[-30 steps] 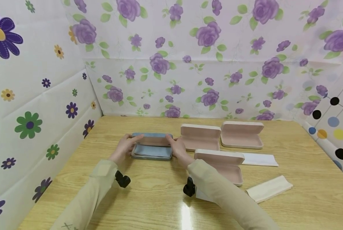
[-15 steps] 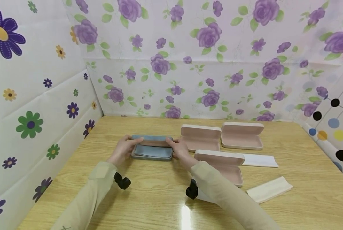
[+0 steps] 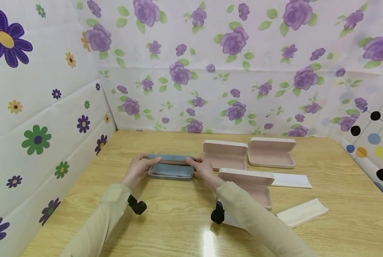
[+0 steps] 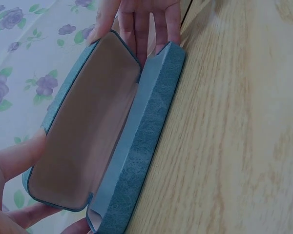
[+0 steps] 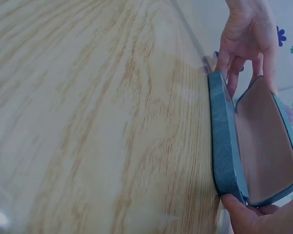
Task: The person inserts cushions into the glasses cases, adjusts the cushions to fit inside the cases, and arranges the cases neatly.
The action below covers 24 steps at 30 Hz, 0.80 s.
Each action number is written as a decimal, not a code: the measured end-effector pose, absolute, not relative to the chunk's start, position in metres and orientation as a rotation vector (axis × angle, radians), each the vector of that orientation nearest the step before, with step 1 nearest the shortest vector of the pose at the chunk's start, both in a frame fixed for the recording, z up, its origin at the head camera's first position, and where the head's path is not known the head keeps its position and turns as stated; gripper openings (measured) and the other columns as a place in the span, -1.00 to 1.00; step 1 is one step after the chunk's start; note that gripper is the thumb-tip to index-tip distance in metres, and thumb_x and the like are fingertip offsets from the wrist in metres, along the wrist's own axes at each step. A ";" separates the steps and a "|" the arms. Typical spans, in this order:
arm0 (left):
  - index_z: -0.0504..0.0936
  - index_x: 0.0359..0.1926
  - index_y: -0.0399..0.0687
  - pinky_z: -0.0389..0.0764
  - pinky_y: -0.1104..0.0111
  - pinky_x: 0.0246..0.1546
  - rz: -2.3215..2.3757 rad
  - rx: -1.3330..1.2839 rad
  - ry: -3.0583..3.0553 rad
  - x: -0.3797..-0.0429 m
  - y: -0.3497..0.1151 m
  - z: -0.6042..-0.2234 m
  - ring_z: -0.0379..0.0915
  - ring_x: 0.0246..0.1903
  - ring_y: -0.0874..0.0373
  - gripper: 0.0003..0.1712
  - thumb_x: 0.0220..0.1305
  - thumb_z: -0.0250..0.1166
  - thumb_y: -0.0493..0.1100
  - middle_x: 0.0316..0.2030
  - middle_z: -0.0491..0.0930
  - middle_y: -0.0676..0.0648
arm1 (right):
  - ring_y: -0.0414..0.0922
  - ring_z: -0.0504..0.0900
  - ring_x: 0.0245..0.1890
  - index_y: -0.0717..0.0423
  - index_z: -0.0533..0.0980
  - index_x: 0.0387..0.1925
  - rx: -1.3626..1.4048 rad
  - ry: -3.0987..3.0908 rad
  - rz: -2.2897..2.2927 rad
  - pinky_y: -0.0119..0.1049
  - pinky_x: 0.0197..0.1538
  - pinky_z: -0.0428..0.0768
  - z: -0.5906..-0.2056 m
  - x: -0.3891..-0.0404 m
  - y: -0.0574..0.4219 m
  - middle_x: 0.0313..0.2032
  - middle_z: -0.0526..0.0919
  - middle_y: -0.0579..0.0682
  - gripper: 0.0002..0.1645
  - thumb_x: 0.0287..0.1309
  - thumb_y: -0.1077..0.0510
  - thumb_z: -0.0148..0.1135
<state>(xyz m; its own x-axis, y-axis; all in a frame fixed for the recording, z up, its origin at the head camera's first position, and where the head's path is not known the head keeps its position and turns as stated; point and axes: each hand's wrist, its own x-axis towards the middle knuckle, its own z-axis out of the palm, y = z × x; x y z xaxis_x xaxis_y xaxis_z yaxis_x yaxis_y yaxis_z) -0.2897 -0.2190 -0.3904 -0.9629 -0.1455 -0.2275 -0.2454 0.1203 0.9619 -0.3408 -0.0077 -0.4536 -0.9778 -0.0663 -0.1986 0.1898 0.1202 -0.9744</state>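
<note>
A blue glasses case (image 3: 171,177), pink inside, lies on the table with its lid partly lowered over the base. A folded blue-grey cloth (image 3: 172,170) rests in the base. My left hand (image 3: 136,169) holds the case's left end, thumb on the lid's edge and fingers at the side. At the other end my right hand (image 3: 206,170) holds it the same way. Both wrist views show the glasses case (image 4: 149,146) gripped between the two hands, with the lid (image 5: 268,141) standing at an angle to the base.
Three pale glasses cases with pink lining stand with raised lids to the right: one rear middle (image 3: 225,153), one rear right (image 3: 271,155), one nearer (image 3: 260,194). A white cloth (image 3: 292,180) and a cream cloth (image 3: 303,212) lie beside them. Another pale cloth is partly under my right forearm.
The blue case's lid has tilted further down toward the base, with both hands moving along with it. The other cases and cloths stay where they were.
</note>
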 end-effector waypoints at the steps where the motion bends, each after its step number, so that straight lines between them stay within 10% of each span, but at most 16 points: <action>1: -0.01 0.00 -0.04 0.18 0.19 -0.60 1.991 -0.399 2.305 -0.290 -0.220 -0.392 0.14 -0.70 0.21 -0.11 -0.42 0.21 0.05 -0.54 0.23 0.03 | -0.21 0.26 -0.30 -0.05 0.24 -0.27 0.110 2.196 -1.969 -0.36 -0.58 0.38 -0.459 -0.345 -0.008 -0.28 0.24 -0.14 -0.27 -0.65 -0.29 0.08; 14: -0.07 0.01 -0.07 0.19 0.24 -0.36 2.042 -0.419 2.207 -0.283 -0.216 -0.382 0.11 -0.36 0.05 -0.13 -0.36 0.21 -0.03 -0.27 0.16 -0.06 | -0.15 0.27 -0.31 -0.04 0.20 -0.26 0.089 2.219 -1.990 -0.29 -0.54 0.37 -0.487 -0.365 -0.011 -0.28 0.23 -0.11 -0.26 -0.64 -0.28 0.08; 24: -0.02 0.00 -0.10 0.04 0.32 -0.74 2.104 -0.326 2.220 -0.285 -0.218 -0.388 -0.09 -0.82 0.19 -0.17 -0.34 0.20 -0.05 -0.72 0.17 0.02 | -0.18 0.27 -0.37 -0.05 0.22 -0.33 0.061 2.308 -1.978 -0.31 -0.56 0.37 -0.480 -0.356 -0.011 -0.35 0.24 -0.09 -0.32 -0.61 -0.30 0.04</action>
<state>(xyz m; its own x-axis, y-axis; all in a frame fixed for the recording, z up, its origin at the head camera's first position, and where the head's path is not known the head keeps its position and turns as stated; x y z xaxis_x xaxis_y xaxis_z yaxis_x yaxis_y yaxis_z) -0.2855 -0.2179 -0.3875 -0.9754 -0.1083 -0.1922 -0.1977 0.0428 0.9793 -0.3559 -0.0112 -0.4798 -0.9940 -0.0360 -0.1032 0.0965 0.1549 -0.9832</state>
